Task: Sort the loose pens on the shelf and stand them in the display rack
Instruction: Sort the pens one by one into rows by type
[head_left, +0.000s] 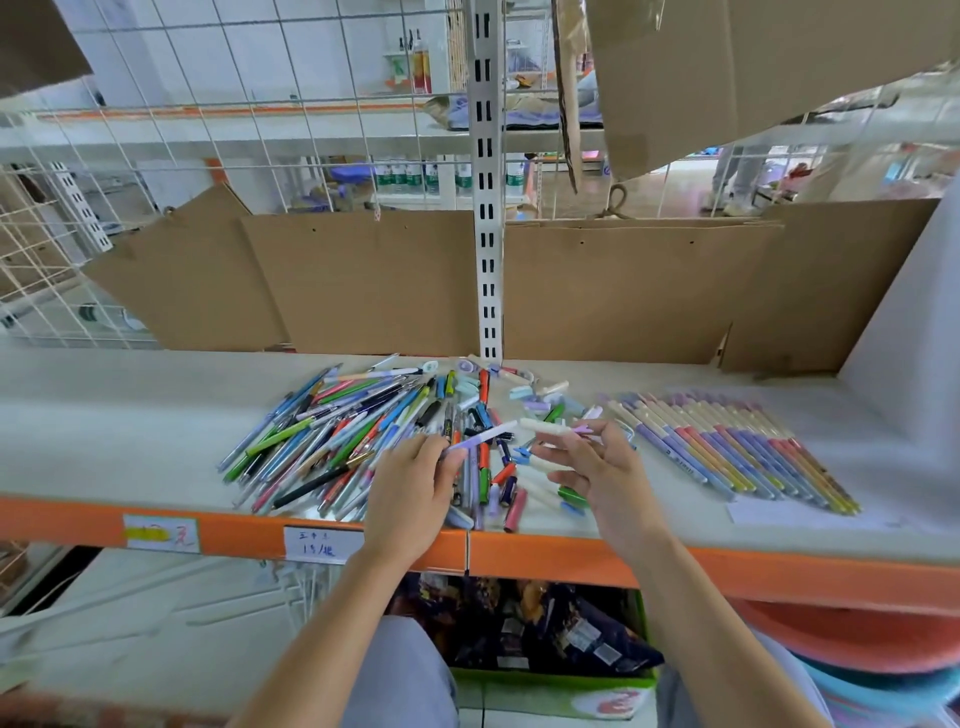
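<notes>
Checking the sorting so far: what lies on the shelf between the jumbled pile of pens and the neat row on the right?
In the head view, loose caps and short pen pieces lie scattered there.

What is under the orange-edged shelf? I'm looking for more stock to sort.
Under the shelf, a green box holds dark wrapped packets. Stacked coloured round items sit to the right. The person's arms and knees cover the rest, and the box's depth is hidden.
</notes>
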